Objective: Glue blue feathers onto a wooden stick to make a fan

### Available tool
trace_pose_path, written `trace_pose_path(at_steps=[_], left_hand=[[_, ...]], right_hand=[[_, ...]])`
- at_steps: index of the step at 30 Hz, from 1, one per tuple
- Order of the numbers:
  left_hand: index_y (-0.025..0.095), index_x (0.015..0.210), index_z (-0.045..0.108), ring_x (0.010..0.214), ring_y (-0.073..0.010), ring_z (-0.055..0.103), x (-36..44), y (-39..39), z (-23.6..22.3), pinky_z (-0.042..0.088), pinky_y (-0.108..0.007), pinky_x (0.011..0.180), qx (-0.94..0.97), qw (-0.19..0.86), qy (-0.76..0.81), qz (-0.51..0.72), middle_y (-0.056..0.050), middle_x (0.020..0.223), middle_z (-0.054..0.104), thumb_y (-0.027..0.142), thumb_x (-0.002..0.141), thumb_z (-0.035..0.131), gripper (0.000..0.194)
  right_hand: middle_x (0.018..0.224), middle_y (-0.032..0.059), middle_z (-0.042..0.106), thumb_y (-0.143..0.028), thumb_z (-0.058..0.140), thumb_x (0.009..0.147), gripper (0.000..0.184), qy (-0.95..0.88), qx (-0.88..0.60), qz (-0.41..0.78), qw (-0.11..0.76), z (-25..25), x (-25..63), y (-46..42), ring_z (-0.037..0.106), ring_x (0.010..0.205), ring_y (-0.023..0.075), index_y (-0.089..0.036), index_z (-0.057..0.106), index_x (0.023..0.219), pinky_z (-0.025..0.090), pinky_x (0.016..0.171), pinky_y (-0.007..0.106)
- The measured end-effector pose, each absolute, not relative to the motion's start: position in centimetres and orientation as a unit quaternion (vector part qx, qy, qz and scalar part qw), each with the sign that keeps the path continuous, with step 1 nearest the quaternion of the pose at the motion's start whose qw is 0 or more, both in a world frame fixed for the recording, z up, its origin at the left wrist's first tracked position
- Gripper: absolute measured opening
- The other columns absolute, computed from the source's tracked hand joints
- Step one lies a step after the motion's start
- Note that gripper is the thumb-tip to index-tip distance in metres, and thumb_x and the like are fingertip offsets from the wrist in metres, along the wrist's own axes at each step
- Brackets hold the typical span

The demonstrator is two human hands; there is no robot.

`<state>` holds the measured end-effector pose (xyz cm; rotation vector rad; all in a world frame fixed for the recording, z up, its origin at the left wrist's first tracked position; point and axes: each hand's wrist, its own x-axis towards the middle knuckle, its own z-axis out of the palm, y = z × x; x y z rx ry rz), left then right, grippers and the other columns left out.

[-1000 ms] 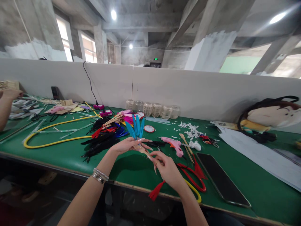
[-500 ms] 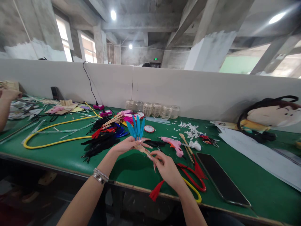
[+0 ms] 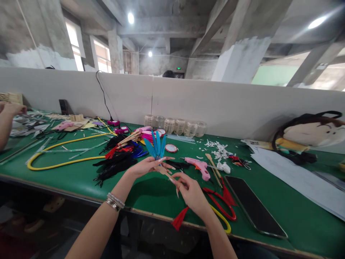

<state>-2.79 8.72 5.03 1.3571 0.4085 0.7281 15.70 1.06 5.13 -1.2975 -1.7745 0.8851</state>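
Several blue feathers [image 3: 156,144] fan upward above my left hand [image 3: 147,166], whose fingers are closed around their base at the top of a wooden stick [image 3: 163,170]. My right hand [image 3: 190,190] pinches the lower end of that stick, which slants down to the right. Both hands are above the table's front part. A red tassel [image 3: 180,218] hangs at the table edge below my right hand. The pink glue gun [image 3: 199,167] lies just beyond it. To the left of my left hand lie black feathers [image 3: 115,167] and a bundle of pink feathers [image 3: 137,134].
On the green table [image 3: 81,181] rest a phone [image 3: 256,207], red-handled scissors [image 3: 223,205], a yellow tube [image 3: 51,166], white scraps [image 3: 219,149] and paper sheets [image 3: 293,180]. Glass jars [image 3: 179,126] line the white partition [image 3: 229,104]. Another person's hand [image 3: 13,108] is at far left.
Hardly anything differs. My left fingers shift slightly at the base of the blue feathers, and the feathers tilt a little left.
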Motion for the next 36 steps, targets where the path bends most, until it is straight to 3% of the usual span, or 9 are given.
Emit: trace_pose_path(at_steps=[12,18,30,36], left_hand=[[0.011,0.106,0.061,0.091,-0.0237,0.06,-2.77,8.93,4.69,0.043,-0.031,0.079,0.606,0.688,0.233,0.324,-0.015,0.103,0.064,0.041,0.077,0.054,0.043],[0.011,0.106,0.061,0.093,-0.0228,0.06,-2.92,9.24,4.39,0.043,-0.031,0.08,0.604,0.686,0.244,0.323,-0.014,0.099,0.066,0.039,0.076,0.055,0.041],[0.011,0.103,0.062,0.087,-0.0229,0.062,-2.61,8.59,5.19,0.044,-0.03,0.078,0.593,0.694,0.223,0.343,-0.015,0.099,0.066,0.039,0.079,0.051,0.039],[0.009,0.105,0.061,0.089,-0.0254,0.062,-2.36,8.8,5.08,0.043,-0.035,0.082,0.597,0.702,0.211,0.327,-0.018,0.104,0.063,0.042,0.076,0.053,0.044]], right_hand=[[0.049,-0.0037,0.048,-0.032,0.042,0.08,0.019,-0.713,-0.515,0.309,0.362,4.93,15.77,0.97,0.042,0.043,0.0097,-0.018,0.056,0.082,0.033,0.043,0.021],[0.053,-0.0023,0.051,-0.03,0.041,0.081,0.02,-0.731,-0.513,0.258,0.369,4.3,15.9,1.13,0.046,0.047,0.011,-0.018,0.057,0.082,0.034,0.048,0.021],[0.055,-0.0033,0.048,-0.029,0.041,0.08,0.016,-0.72,-0.505,0.297,0.372,4.39,15.59,1.23,0.043,0.045,0.0096,-0.019,0.053,0.082,0.035,0.045,0.02],[0.054,-0.0024,0.049,-0.03,0.041,0.079,0.017,-0.719,-0.506,0.287,0.38,4.38,15.6,1.17,0.044,0.047,0.0102,-0.018,0.055,0.08,0.035,0.046,0.02]])
